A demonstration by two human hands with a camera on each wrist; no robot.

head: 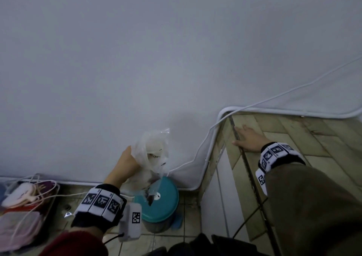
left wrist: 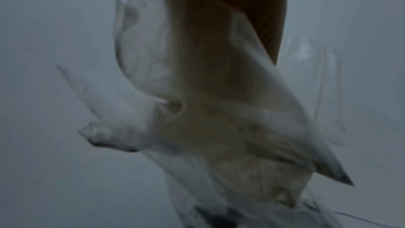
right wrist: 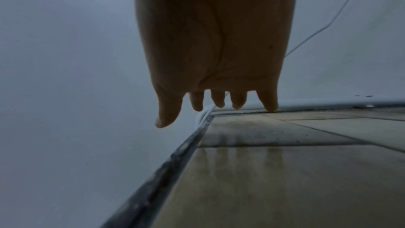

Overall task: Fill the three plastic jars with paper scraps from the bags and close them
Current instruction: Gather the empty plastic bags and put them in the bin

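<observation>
My left hand (head: 128,160) grips a clear plastic bag (head: 153,153) with white paper scraps inside, held up in front of the white wall. The bag hangs above a container with a teal round lid (head: 162,200) standing on the floor. In the left wrist view the crumpled bag (left wrist: 219,110) fills the middle and hides the fingers. My right hand (head: 245,138) is stretched out flat, fingers straight, over the edge of a tiled ledge (head: 293,149). The right wrist view shows the same hand (right wrist: 210,107) with its fingers spread and holding nothing. No plastic jars are plainly in view.
White cables (head: 205,147) run along the wall and the ledge's corner. A tray with pink cloth items (head: 21,206) and cords lies on the floor at the left. The ledge's metal edge strip (right wrist: 175,159) runs toward me. A dark bundle (head: 205,244) lies by the lower edge.
</observation>
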